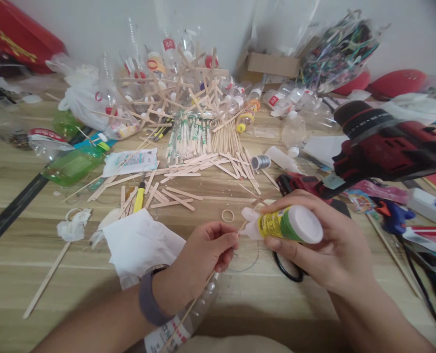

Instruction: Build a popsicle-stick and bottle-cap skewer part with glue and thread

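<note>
My right hand (339, 250) is wrapped round a small glue bottle (280, 224) with a yellow and green label. The bottle lies almost level, its white nozzle end pointing left at the fingertips of my left hand (203, 247). Pinched between those fingers is a thin wooden skewer (193, 303), which slants down towards me; its upper end is close to the nozzle. Below the left hand lies a clear plastic bottle (205, 301), partly hidden by the wrist. A small pale ring (228, 215) rests on the table just beyond the fingers.
Loose craft sticks (177, 201), a yellow-handled tool (139, 197) and white tissue (140, 242) lie left of centre. A red and black power drill (390, 142) stands at right. Bundled skewers (225, 137), a wire spool (261, 162) and several plastic bottles are farther back.
</note>
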The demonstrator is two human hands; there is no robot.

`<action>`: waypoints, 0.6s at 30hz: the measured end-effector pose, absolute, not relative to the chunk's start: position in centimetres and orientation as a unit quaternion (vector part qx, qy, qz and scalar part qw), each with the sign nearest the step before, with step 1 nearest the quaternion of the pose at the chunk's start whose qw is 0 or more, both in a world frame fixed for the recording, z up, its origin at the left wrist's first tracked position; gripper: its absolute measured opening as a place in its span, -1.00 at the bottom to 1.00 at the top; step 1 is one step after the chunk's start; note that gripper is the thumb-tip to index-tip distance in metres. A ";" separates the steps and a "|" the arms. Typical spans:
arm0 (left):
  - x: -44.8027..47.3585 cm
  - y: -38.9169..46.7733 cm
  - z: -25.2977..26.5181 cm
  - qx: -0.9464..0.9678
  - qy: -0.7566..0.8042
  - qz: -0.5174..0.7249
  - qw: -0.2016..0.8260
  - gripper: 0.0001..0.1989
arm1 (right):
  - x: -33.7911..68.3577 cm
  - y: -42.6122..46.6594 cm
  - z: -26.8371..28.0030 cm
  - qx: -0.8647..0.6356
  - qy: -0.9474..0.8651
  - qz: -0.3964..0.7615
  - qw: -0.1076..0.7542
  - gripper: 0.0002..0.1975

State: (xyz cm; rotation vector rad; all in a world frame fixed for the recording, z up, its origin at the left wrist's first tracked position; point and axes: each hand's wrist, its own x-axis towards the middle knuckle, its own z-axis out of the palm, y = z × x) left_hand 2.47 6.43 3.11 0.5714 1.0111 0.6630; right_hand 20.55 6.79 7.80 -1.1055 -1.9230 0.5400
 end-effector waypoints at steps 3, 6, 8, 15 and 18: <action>2.5 6.4 3.2 0.266 0.470 0.305 0.784 -0.77 | 20.5 6.8 7.8 -0.440 -0.765 0.219 0.417 -0.76; 2.5 6.5 3.2 0.265 0.471 0.307 0.783 -0.77 | 20.6 6.8 7.8 -0.447 -0.761 0.222 0.415 -0.77; 2.5 6.4 3.1 0.264 0.471 0.309 0.783 -0.77 | 20.7 6.8 7.8 -0.449 -0.759 0.221 0.416 -0.77; 2.4 6.4 3.2 0.263 0.472 0.309 0.783 -0.78 | 20.5 6.7 7.8 -0.443 -0.760 0.225 0.419 -0.77; 2.5 6.5 3.2 0.263 0.474 0.307 0.782 -0.79 | 20.5 6.8 7.8 -0.446 -0.761 0.220 0.417 -0.77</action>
